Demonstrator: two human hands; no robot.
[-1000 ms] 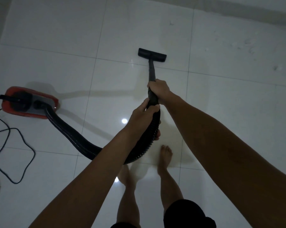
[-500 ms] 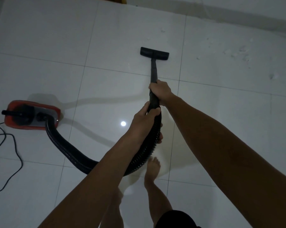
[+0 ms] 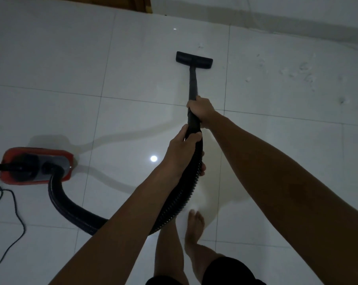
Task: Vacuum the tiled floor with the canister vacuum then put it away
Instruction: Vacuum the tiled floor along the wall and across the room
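I see nozzle point(image 3: 194, 60) now further up frame, nearer debris point(image 3: 297, 73) at upper right; both hands, right hand point(image 3: 201, 111) and left hand point(image 3: 181, 150), grip wand point(image 3: 192, 87); vacuuming continues.

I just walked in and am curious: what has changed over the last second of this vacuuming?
The person stepped forward, so more of the floor near the far wall shows, with its scattered debris. The floor nozzle went forward with them, and the red canister now lies farther back. Unchanged: the right hand grips the wand and the left hand the hose.
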